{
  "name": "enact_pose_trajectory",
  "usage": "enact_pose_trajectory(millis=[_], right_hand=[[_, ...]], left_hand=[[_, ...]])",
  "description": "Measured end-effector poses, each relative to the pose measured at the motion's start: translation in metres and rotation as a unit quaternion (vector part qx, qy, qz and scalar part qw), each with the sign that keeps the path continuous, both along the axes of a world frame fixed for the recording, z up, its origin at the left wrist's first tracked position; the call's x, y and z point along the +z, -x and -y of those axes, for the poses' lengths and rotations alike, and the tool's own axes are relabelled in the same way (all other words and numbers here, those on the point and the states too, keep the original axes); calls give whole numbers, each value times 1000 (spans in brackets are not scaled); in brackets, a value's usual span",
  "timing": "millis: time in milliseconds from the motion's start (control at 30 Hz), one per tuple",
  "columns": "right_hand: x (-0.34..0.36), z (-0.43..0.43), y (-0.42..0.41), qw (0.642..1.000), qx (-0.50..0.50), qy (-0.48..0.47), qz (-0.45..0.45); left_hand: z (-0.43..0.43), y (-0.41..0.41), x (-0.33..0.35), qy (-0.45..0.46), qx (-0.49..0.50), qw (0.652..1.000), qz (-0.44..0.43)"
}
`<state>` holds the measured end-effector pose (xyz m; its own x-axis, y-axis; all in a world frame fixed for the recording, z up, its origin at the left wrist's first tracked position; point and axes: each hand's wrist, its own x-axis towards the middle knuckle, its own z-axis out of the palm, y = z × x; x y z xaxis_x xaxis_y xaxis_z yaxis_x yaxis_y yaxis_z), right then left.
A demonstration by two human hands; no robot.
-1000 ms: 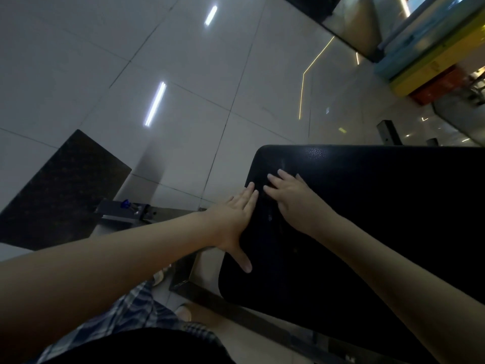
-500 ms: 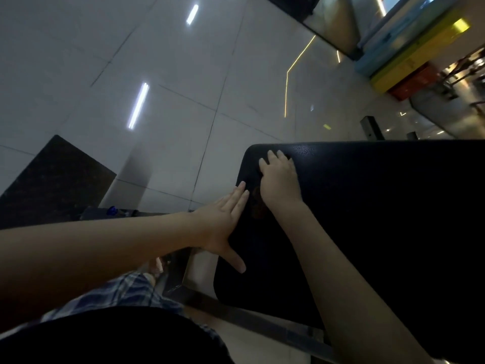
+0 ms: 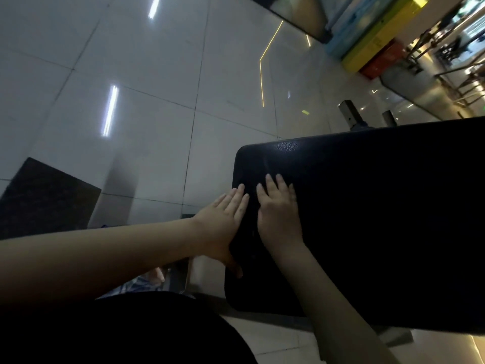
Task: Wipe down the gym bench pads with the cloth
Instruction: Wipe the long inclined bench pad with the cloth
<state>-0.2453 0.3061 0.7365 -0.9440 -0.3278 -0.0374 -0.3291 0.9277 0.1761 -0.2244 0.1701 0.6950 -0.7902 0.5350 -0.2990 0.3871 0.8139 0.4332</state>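
Both flat-fingered: left hand steadies the left end of the bench pad, right hand presses on top. Can't spot the cloth. I'd overlap strokes rightward.

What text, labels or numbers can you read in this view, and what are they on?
No text can be read.
Yellow block, far right: dark marks, too blurred to read.
Bench pad: no label or brand shows on it.
Floor tiles: only light reflections, no signs.
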Motion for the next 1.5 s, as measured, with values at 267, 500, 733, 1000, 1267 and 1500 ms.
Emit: enact_pose_trajectory(millis=[267,500,733,1000,1267,1500], right_hand=[[-11,47,112,999,-35,-6,3],[-2,25,56,998,-44,39,-9],[-5,-9,-71,993,-70,74,-57],[-10,3,-54,991,-90,82,-60],[-17,57,96,992,-119,40,-13],[-15,42,43,994,-91,53,-11]], left_hand=[[9,4,-10,-18,-8,1000,-5],[11,19,-7,23,-5,999,-34],[18,78,4,28,-16,999,-39],[28,101,-2,-16,-52,998,-27],[41,115,-11,16,-43,998,-47],[44,119,-17,-41,-22,999,-29]])
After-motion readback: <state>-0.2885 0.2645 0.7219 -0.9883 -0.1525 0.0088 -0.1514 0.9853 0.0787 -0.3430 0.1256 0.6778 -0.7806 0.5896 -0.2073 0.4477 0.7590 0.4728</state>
